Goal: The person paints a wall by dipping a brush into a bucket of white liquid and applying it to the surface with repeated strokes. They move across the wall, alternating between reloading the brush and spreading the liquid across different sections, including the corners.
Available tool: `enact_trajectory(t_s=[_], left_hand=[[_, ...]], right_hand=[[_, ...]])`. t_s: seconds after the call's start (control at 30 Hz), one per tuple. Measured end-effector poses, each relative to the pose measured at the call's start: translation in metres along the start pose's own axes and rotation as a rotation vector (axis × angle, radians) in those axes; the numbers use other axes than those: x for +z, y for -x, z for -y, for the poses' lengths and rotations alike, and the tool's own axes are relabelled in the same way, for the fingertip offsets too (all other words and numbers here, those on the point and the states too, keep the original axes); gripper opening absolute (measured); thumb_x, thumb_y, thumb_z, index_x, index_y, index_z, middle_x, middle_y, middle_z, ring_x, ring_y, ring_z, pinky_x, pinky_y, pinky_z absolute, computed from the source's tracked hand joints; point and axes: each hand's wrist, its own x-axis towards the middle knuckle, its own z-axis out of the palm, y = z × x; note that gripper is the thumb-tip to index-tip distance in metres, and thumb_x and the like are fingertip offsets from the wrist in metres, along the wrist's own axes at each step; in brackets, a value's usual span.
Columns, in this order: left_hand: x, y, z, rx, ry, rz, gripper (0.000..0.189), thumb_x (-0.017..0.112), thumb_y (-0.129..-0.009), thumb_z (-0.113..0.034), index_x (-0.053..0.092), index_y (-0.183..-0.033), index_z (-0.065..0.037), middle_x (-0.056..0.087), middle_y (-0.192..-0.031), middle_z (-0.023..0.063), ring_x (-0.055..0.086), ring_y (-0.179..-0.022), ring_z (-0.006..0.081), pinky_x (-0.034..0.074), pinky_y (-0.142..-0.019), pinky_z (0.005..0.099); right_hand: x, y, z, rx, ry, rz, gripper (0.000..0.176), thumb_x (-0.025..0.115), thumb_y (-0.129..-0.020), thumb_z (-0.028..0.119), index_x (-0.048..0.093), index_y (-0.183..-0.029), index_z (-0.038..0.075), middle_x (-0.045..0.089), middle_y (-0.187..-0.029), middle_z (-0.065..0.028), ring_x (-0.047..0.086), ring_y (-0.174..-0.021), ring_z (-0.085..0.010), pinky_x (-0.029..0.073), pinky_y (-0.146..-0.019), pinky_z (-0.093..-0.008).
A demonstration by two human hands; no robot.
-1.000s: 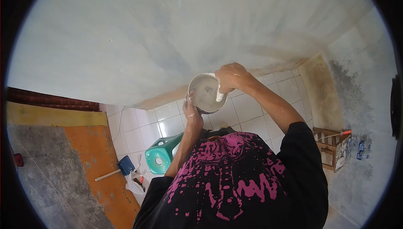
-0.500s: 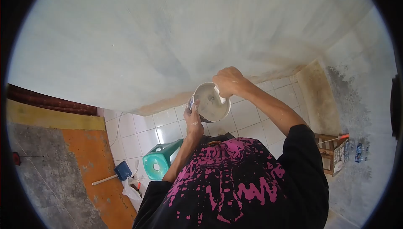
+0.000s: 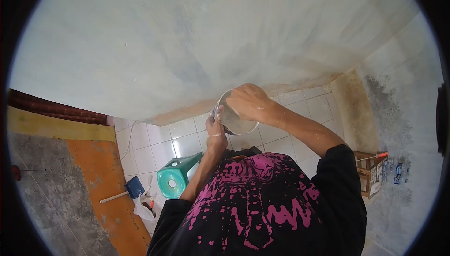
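Note:
My left hand (image 3: 216, 129) grips a small round bucket (image 3: 239, 126) by its left side, with the thumb near the rim. The bucket is tilted towards me, and its greyish inside shows pale residue. My right hand (image 3: 248, 102) is closed and reaches over the rim into the bucket's upper part. Its fingers point down, and whatever they hold is hidden behind the hand. White specks dot both hands and the right forearm. Just beyond the bucket rises a pale, patchily coated wall (image 3: 187, 45).
On the tiled floor (image 3: 180, 129) stands a green plastic stool (image 3: 171, 183) to my left. Near it lie a blue dustpan (image 3: 135, 187) with a white handle and a white plastic bag (image 3: 144, 209). A wooden frame (image 3: 370, 174) and plastic bottles (image 3: 398, 174) are at right.
My right hand has moved left and down, deeper into the bucket. The white item seen under it before is now hidden. My left hand keeps its hold on the bucket.

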Motion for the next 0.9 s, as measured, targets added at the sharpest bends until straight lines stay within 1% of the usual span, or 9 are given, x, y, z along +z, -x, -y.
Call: enact_trajectory(t_s=[0.17, 0.27, 0.33, 0.43, 0.53, 0.63, 0.77, 0.83, 0.9], left_hand=[[0.0, -0.003, 0.007, 0.041, 0.08, 0.027, 0.06, 0.07, -0.085, -0.04, 0.053, -0.124, 0.003, 0.058, -0.108, 0.0097, 0.057, -0.096, 0.0183, 0.049, -0.078, 0.0313], [-0.005, -0.004, 0.015, -0.032, 0.036, -0.115, 0.062, 0.069, -0.086, -0.042, 0.051, -0.126, 0.002, 0.058, -0.107, 0.01, 0.058, -0.094, 0.0186, 0.05, -0.075, 0.0325], [0.0, -0.004, 0.015, 0.016, 0.116, -0.041, 0.063, 0.067, -0.087, -0.043, 0.049, -0.127, 0.002, 0.058, -0.107, 0.0104, 0.059, -0.094, 0.0188, 0.051, -0.072, 0.0333], [0.006, 0.004, 0.003, 0.025, 0.05, 0.032, 0.064, 0.065, -0.088, -0.044, 0.048, -0.129, 0.002, 0.059, -0.108, 0.0109, 0.059, -0.094, 0.0193, 0.052, -0.072, 0.0334], [0.003, -0.001, 0.006, 0.037, 0.075, 0.056, 0.064, 0.064, -0.088, -0.045, 0.047, -0.13, 0.002, 0.058, -0.109, 0.0114, 0.059, -0.095, 0.0196, 0.052, -0.072, 0.0327], [0.003, -0.003, 0.005, 0.027, 0.085, 0.048, 0.064, 0.063, -0.09, -0.044, 0.047, -0.131, 0.002, 0.058, -0.112, 0.011, 0.059, -0.096, 0.0189, 0.052, -0.074, 0.0332], [0.0, -0.005, 0.008, 0.047, 0.052, 0.034, 0.063, 0.063, -0.09, -0.042, 0.045, -0.133, 0.002, 0.057, -0.114, 0.0112, 0.058, -0.101, 0.0182, 0.052, -0.076, 0.0334], [-0.004, -0.012, 0.011, 0.12, -0.083, -0.003, 0.065, 0.064, -0.091, -0.04, 0.043, -0.135, 0.002, 0.056, -0.117, 0.0117, 0.056, -0.106, 0.0191, 0.052, -0.08, 0.0346], [-0.004, -0.016, 0.008, 0.135, -0.041, -0.005, 0.062, 0.064, -0.089, -0.043, 0.047, -0.131, 0.0, 0.057, -0.114, 0.0112, 0.059, -0.1, 0.0192, 0.052, -0.074, 0.0332]], right_hand=[[0.012, 0.008, 0.003, 0.03, -0.045, -0.002, 0.008, 0.067, -0.065, 0.008, 0.071, -0.07, 0.004, 0.067, -0.07, -0.0175, 0.068, -0.069, -0.033, 0.054, -0.063, -0.0418], [0.012, 0.02, -0.01, 0.137, -0.111, 0.116, 0.009, 0.067, -0.064, 0.009, 0.07, -0.071, 0.003, 0.067, -0.071, -0.0184, 0.068, -0.07, -0.0339, 0.054, -0.064, -0.0431], [0.007, 0.023, -0.026, 0.294, -0.148, 0.168, 0.01, 0.066, -0.063, 0.006, 0.07, -0.071, 0.002, 0.068, -0.072, -0.0189, 0.069, -0.07, -0.0321, 0.055, -0.061, -0.041], [-0.002, 0.016, -0.026, 0.334, -0.179, 0.139, 0.011, 0.064, -0.061, 0.004, 0.069, -0.07, 0.0, 0.067, -0.073, -0.0211, 0.069, -0.07, -0.0336, 0.055, -0.062, -0.0418], [0.003, 0.018, -0.02, 0.299, -0.246, 0.131, 0.014, 0.066, -0.063, 0.01, 0.068, -0.071, 0.0, 0.066, -0.073, -0.0212, 0.066, -0.07, -0.0383, 0.054, -0.063, -0.0439], [0.006, 0.027, -0.017, 0.285, -0.246, 0.196, 0.012, 0.064, -0.061, 0.006, 0.069, -0.07, 0.0, 0.067, -0.072, -0.021, 0.069, -0.07, -0.0341, 0.055, -0.062, -0.0425], [0.01, 0.025, -0.019, 0.29, -0.172, 0.23, 0.013, 0.066, -0.062, 0.009, 0.068, -0.071, 0.001, 0.066, -0.072, -0.0213, 0.067, -0.071, -0.0375, 0.054, -0.064, -0.0437], [0.011, 0.022, -0.009, 0.266, -0.103, 0.13, 0.013, 0.066, -0.062, 0.008, 0.069, -0.071, 0.001, 0.067, -0.072, -0.0213, 0.068, -0.071, -0.0363, 0.055, -0.065, -0.0429], [0.013, 0.028, -0.003, 0.249, -0.141, 0.15, 0.013, 0.066, -0.062, 0.009, 0.069, -0.071, 0.001, 0.066, -0.071, -0.0214, 0.068, -0.071, -0.0362, 0.055, -0.064, -0.0427]])
